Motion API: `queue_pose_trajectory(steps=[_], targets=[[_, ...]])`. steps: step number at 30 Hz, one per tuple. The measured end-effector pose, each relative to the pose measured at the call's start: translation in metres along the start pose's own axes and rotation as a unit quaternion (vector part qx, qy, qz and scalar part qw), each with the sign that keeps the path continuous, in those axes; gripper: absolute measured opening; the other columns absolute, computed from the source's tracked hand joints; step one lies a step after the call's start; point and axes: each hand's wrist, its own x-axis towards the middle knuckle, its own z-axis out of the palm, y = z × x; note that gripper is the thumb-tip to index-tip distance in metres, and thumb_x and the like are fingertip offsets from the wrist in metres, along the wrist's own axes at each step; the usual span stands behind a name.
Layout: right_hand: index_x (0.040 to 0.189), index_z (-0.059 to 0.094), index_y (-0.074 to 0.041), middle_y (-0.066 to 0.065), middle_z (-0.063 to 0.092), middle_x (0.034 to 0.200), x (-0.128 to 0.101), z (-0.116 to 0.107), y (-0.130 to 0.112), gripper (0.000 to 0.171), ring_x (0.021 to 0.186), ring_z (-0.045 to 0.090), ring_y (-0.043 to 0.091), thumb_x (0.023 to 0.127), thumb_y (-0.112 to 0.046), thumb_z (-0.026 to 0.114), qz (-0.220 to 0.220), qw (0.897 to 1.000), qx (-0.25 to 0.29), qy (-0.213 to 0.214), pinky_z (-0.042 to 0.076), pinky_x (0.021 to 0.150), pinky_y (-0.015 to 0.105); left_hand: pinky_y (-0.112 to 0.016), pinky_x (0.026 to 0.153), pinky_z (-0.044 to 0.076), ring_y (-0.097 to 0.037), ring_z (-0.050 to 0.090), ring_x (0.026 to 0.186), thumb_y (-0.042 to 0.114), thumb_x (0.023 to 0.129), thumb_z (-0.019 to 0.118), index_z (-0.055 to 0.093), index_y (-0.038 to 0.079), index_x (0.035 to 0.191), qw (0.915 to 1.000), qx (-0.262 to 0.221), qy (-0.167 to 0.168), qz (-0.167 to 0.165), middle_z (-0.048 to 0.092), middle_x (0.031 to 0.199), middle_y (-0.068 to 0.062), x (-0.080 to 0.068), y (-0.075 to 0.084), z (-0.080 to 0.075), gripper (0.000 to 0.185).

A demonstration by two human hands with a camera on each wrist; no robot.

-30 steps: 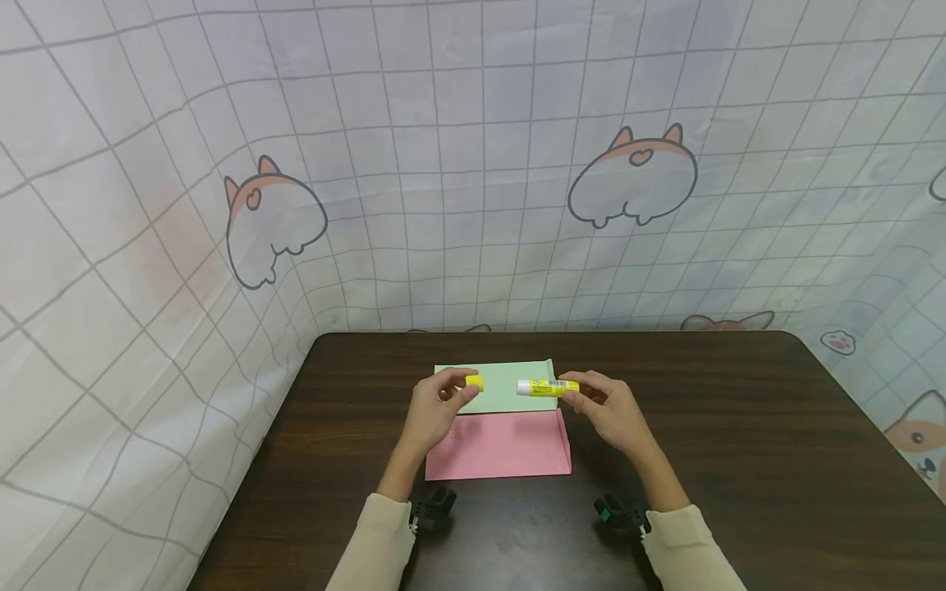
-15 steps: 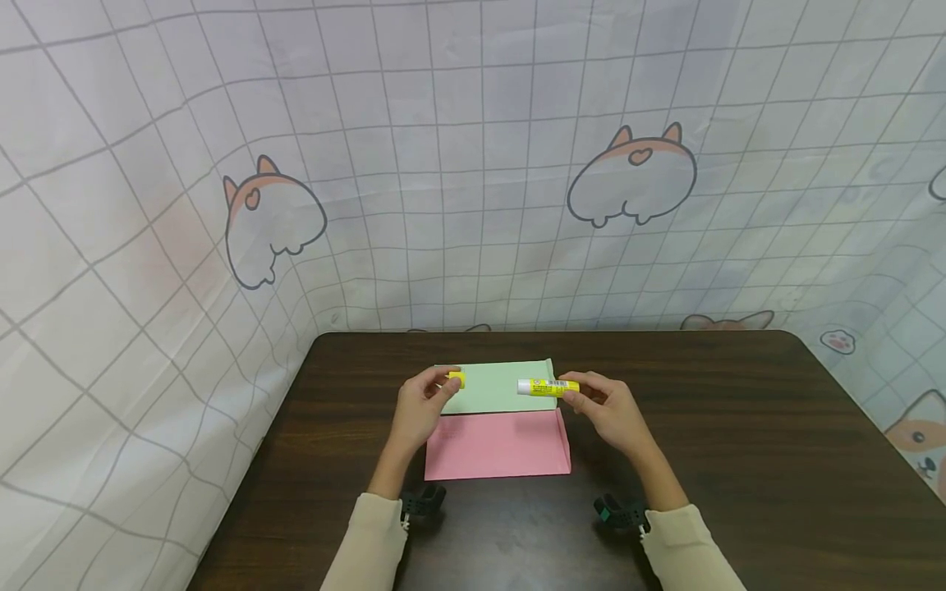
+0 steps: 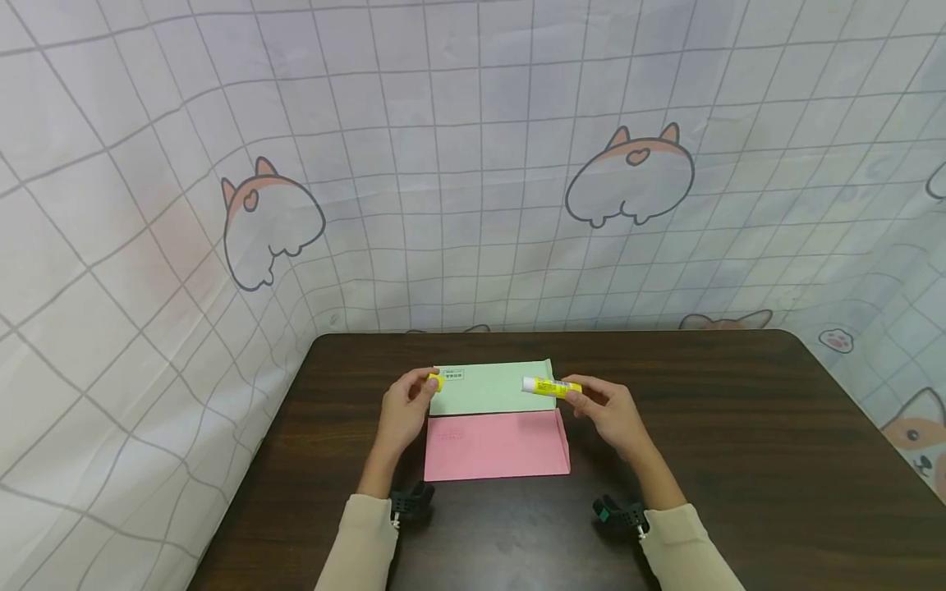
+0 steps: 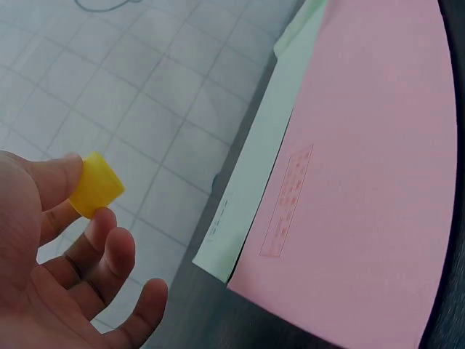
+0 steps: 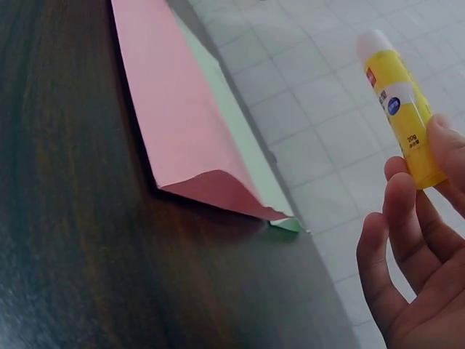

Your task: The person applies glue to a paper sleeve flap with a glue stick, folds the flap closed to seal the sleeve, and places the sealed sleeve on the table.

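We see, at left, a person's left hand (image 3: 402, 413) pinching a small yellow cap (image 4: 96, 185) between thumb and fingertips, the remaining fingers loosely bent below it. Just right of those fingers, we find a pale green envelope (image 3: 488, 390), a small printed box near its left end. On its near side, closer to the wrists than the fingertips, a pink envelope (image 3: 495, 447) lies alongside, its right-end flap raised; both rest on a dark wooden table (image 3: 739, 427). Farther right, well apart from the cap, we see a yellow glue stick (image 5: 401, 109) held up off the table, its white end pointing toward the left fingers. At right, the right hand (image 3: 609, 413) grasps its yellow end between thumb and fingers.
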Motion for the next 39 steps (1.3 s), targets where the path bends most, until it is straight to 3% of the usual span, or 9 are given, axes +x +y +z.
queue_pose_trajectory(steps=[12, 21, 30, 39], targets=[[0.128, 0.069, -0.005, 0.021, 0.068, 0.109, 0.000, 0.000, 0.016, 0.037, 0.080, 0.063, 0.018, 0.098, -0.026, 0.070, 0.067, 0.996, 0.052, 0.008, 0.058, 0.079, 0.026, -0.032, 0.074, 0.041, -0.023, 0.051, 0.091, 0.021, 0.102, 0.065, 0.069, 0.010, 0.127, 0.9995, 0.029, 0.011, -0.012, 0.056, 0.100, -0.010, 0.002, -0.014, -0.010, 0.028], [0.133, 0.065, -0.003, 0.010, 0.064, 0.107, 0.000, -0.001, 0.021, 0.041, 0.081, 0.060, 0.015, 0.100, -0.027, 0.068, 0.125, 0.988, 0.095, 0.005, 0.058, 0.081, 0.024, -0.031, 0.073, 0.042, -0.022, 0.051, 0.087, 0.018, 0.098, 0.070, 0.071, 0.011, 0.123, 0.9979, 0.059, 0.020, -0.016, 0.056, 0.096, -0.010, 0.003, -0.023, -0.018, 0.026], [0.136, 0.061, 0.001, 0.008, 0.063, 0.103, -0.001, -0.001, 0.026, 0.046, 0.078, 0.059, 0.013, 0.100, -0.029, 0.067, 0.133, 0.982, 0.135, 0.008, 0.058, 0.079, 0.023, -0.031, 0.070, 0.040, -0.022, 0.049, 0.084, 0.017, 0.097, 0.072, 0.072, 0.008, 0.123, 0.9945, 0.098, 0.014, -0.033, 0.052, 0.092, -0.009, 0.003, -0.031, -0.024, 0.028], [0.136, 0.062, 0.000, 0.006, 0.064, 0.104, -0.001, -0.002, 0.028, 0.045, 0.079, 0.059, 0.013, 0.101, -0.028, 0.066, 0.140, 0.982, 0.126, 0.003, 0.057, 0.080, 0.022, -0.032, 0.069, 0.038, -0.021, 0.048, 0.081, 0.018, 0.095, 0.074, 0.073, 0.009, 0.122, 0.9894, 0.137, -0.001, -0.048, 0.053, 0.090, -0.008, 0.001, -0.034, -0.026, 0.028]])
